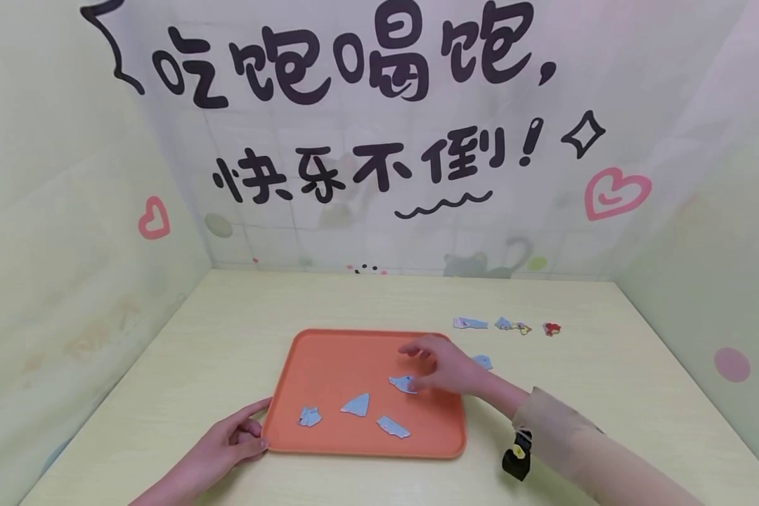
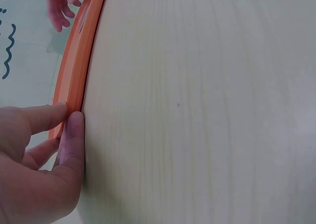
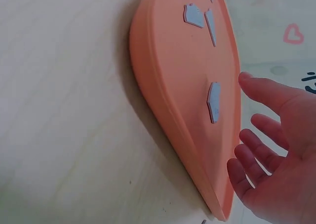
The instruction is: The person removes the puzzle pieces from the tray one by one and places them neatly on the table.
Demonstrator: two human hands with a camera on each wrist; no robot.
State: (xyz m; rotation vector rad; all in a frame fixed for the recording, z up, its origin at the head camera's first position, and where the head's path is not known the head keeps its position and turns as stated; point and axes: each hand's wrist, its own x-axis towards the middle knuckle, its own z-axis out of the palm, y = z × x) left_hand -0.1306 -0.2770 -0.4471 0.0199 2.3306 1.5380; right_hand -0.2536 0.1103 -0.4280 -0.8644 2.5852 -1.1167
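An orange tray (image 1: 329, 358) lies on the table with several flat, irregular light-blue pieces on it. At the tray's near left corner my left hand (image 1: 237, 436) holds the rim, its thumb and finger against the edge in the left wrist view. My right hand (image 1: 443, 365) hovers over the tray's right side, fingers spread and loosely bent, gripping nothing. Just by its thumb in the head view is one blue piece (image 1: 401, 384), partly covered by the hand. Nearer the front lie a crumpled-looking piece (image 1: 310, 416), a triangular piece (image 1: 357, 405) and a long piece (image 1: 393, 426).
Behind the tray on the right lie a long pale piece (image 1: 471, 323), a blue-and-yellow cluster (image 1: 504, 324) and a red piece (image 1: 552, 328). Another blue piece (image 1: 483, 362) sits beside the right wrist. A black item (image 1: 517, 457) hangs at the right sleeve. Printed cloth walls enclose the table.
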